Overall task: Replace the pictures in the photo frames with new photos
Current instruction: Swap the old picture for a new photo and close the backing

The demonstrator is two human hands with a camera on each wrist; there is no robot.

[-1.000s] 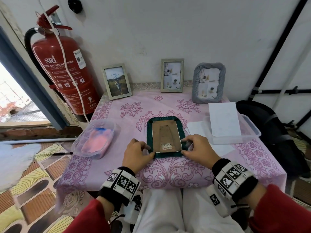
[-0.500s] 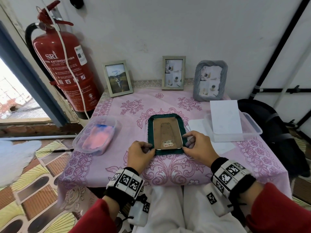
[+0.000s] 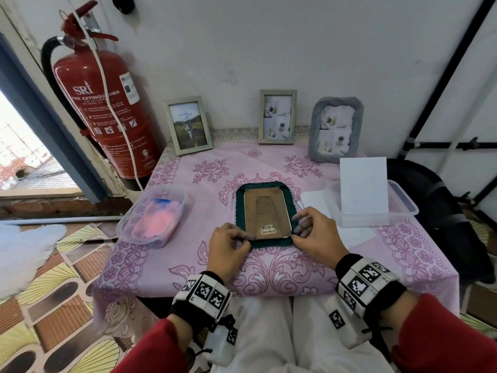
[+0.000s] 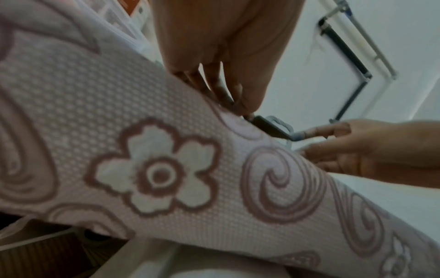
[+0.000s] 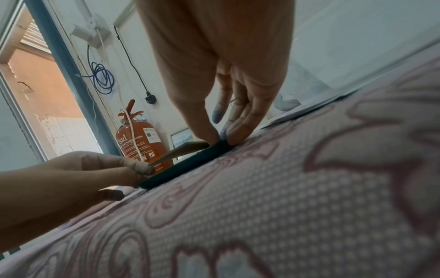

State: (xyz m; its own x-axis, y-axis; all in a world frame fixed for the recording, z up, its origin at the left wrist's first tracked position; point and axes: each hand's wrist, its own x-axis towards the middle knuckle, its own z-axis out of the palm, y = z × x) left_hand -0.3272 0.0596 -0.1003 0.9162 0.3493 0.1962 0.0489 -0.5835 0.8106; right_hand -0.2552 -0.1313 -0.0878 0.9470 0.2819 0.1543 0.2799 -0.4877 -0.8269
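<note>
Frame: face-down; backing lifted at near edge.
L hand: pinches backing corner.
R hand: clamps frame's near right corner.
Risk: backing may snap if pried unevenly.

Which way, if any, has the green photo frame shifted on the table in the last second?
No, it has not moved. The green frame still lies face down inside the same purple scroll pattern of the tablecloth.

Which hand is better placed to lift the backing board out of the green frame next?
Left hand: its fingertips already hold the backing board's raised near corner, while the right hand pins the green frame.
</note>
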